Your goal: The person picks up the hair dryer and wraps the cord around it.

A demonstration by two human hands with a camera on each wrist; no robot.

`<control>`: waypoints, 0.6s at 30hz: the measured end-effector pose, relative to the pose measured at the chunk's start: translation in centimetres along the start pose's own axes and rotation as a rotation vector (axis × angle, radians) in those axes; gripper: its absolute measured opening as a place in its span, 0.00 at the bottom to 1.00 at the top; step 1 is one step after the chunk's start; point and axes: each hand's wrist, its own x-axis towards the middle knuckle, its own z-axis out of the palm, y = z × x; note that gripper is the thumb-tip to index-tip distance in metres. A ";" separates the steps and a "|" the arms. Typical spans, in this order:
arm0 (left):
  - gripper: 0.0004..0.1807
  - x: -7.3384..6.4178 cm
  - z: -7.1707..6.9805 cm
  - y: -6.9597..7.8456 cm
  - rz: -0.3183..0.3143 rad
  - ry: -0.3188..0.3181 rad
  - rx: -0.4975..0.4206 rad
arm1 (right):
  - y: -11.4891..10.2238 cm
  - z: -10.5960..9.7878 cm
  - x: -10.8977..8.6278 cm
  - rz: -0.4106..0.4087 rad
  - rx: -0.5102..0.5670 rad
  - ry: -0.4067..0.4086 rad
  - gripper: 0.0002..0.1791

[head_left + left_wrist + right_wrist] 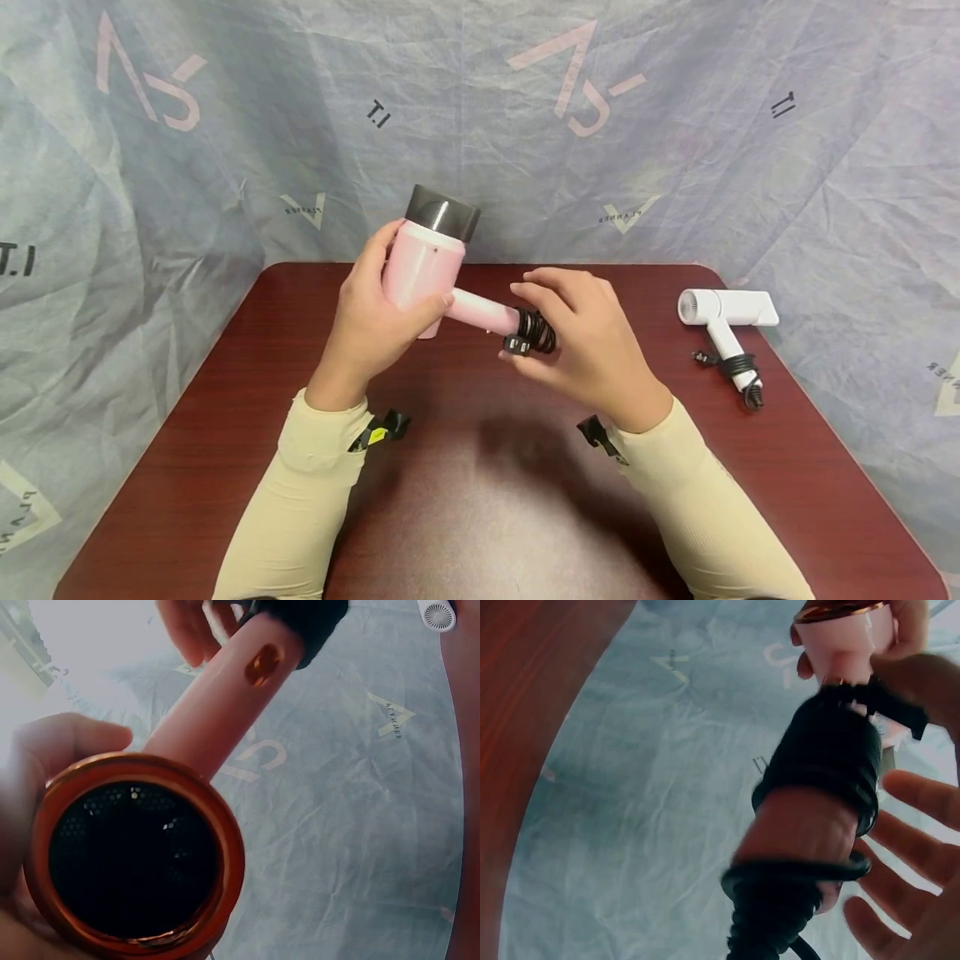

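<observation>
A pink hair dryer (423,268) with a dark translucent nozzle (442,215) is held above the table by my left hand (363,312). That hand wraps round the barrel, its thumb across the near side. The pink handle (221,701) points to the right, and a black cord (821,746) is wound round its end. My right hand (596,346) is beside the wound cord, fingers spread and loosely bent. Its thumb is close to the black plug (516,345); whether they touch I cannot tell. The rear intake (135,859), ringed in copper colour, faces the left wrist camera.
A white hair dryer (738,307) lies at the table's right side, its black cord (738,365) wound round the handle. The dark red table (480,517) ends at a grey printed cloth backdrop (480,158).
</observation>
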 end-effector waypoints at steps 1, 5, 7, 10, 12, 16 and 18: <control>0.47 0.0 0.0 0.0 0.000 -0.014 0.007 | 0.1 0.1 0.0 -0.017 0.016 -0.023 0.37; 0.47 -0.1 0.0 0.1 0.016 -0.064 0.005 | 0.3 0.5 -0.3 -0.045 0.088 -0.088 0.39; 0.47 -0.1 0.1 0.1 0.027 -0.081 0.000 | 0.4 0.8 -0.5 -0.044 0.124 -0.118 0.39; 0.46 -0.2 0.0 0.1 0.038 -0.101 -0.013 | 0.5 1.0 -0.7 -0.025 0.178 -0.178 0.37; 0.46 -0.2 0.0 0.1 0.042 -0.110 -0.017 | 0.5 1.2 -0.9 -0.014 0.211 -0.214 0.34; 0.47 -0.1 -0.1 0.2 0.051 -0.122 -0.021 | 0.5 1.4 -0.9 -0.005 0.251 -0.257 0.27; 0.47 -0.1 -0.1 0.2 0.047 -0.132 -0.027 | 0.5 1.5 -1.0 -0.001 0.261 -0.263 0.24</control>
